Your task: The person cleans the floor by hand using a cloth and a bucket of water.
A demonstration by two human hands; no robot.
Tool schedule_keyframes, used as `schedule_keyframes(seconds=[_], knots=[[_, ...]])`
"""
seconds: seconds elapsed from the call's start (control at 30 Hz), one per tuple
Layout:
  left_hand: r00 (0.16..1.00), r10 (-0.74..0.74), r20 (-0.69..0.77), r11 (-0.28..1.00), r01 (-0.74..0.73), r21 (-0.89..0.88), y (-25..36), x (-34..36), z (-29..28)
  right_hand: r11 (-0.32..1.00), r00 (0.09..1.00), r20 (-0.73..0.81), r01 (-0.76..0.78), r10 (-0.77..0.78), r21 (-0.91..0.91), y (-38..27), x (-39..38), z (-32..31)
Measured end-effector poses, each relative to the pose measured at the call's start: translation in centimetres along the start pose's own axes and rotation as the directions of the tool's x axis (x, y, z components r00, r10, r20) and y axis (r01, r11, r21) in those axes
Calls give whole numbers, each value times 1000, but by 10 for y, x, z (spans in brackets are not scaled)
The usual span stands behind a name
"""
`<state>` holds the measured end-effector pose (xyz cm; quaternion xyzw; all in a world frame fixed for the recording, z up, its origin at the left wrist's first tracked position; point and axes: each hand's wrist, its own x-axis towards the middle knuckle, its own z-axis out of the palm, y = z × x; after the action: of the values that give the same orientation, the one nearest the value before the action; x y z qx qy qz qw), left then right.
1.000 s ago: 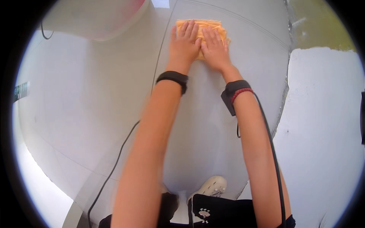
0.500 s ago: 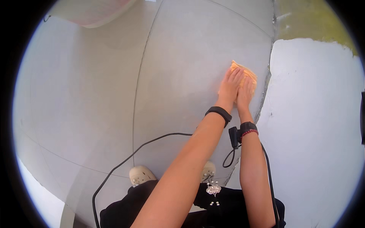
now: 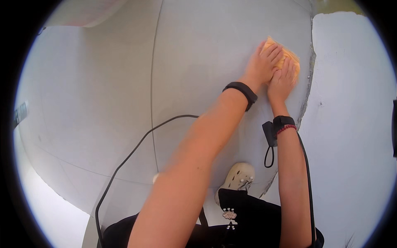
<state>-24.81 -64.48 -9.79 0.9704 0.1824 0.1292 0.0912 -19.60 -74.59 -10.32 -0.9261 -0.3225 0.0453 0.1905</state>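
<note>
A folded orange-yellow cloth [image 3: 292,58] lies on the grey tiled floor [image 3: 206,53]. My left hand [image 3: 262,64] presses flat on its left side with the fingers stretched over it. Beside it, my right hand [image 3: 283,82] also lies flat on the cloth, touching the left hand, fingers pointing away from me. Most of the cloth's near side is hidden under the hands. Each wrist wears a black band, and the right one has a red bead bracelet too.
Right of the cloth runs a rough, chipped edge [image 3: 308,89] beside a white surface [image 3: 351,115]. A black cable [image 3: 132,155] loops across the floor under my left arm. My beige clog [image 3: 239,177] stands nearby. At the upper left is a rounded pale object [image 3: 89,14].
Both hands and the cloth have moved up and to the right in the picture. The view has shifted too, and one clog is now mostly hidden behind my left arm.
</note>
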Motion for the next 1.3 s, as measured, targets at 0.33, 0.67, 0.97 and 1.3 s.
schedule_keyframes(seconds=[0.33, 0.67, 0.97, 1.3], knots=[[985, 111, 134, 981, -130, 141, -100, -23, -64, 994, 979, -185, 98, -86, 56, -106, -3, 27], [942, -291, 165, 953, 271, 136, -147, -170, -149, 888, 942, -77, 334, -327, 318, -222, -91, 33], [947, -298, 124, 943, 271, 195, -148, -179, -151, 872, 926, -146, 377, -348, 311, -229, -98, 35], [964, -257, 75, 953, 240, 183, -151, -184, -146, 847, 920, -164, 391, -355, 360, -228, -100, 34]])
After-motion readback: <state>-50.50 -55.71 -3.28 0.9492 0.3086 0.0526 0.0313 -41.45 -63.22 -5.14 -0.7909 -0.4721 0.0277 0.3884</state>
